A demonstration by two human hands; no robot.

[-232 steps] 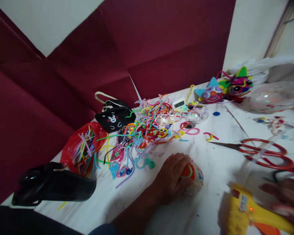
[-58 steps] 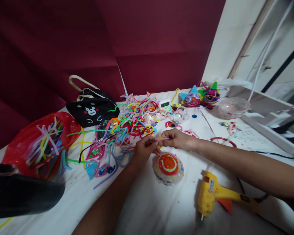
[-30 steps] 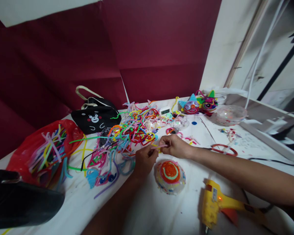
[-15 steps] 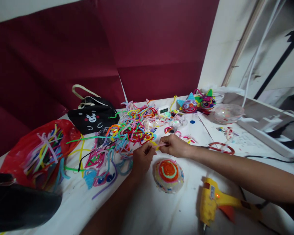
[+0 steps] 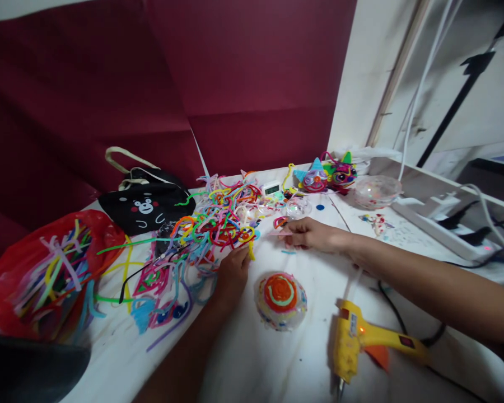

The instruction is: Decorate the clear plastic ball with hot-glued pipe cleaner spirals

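Observation:
My left hand (image 5: 232, 273) is closed, with a short yellow pipe cleaner (image 5: 251, 251) sticking up from its fingertips. My right hand (image 5: 309, 234) pinches a thin pink pipe cleaner (image 5: 276, 233) that points left toward the pile. Just below both hands sits a clear plastic dome (image 5: 292, 319) with an orange coil and a pale green curved strip on top. A tangled heap of coloured pipe cleaners (image 5: 231, 204) lies beyond my left hand. A short blue piece (image 5: 289, 252) rests on the table under my right hand.
A yellow glue gun (image 5: 348, 341) with a lit red light lies at the right front. Behind are decorated masks (image 5: 315, 178), a clear bowl (image 5: 378, 193) and a power strip (image 5: 445, 232). Left stand a red bag (image 5: 103, 232) of pipe cleaners and a black bag (image 5: 126, 210).
My hands have moved apart: the right one shifted up and right with the pink pipe cleaner, while the left keeps the yellow one. The view has turned slightly right.

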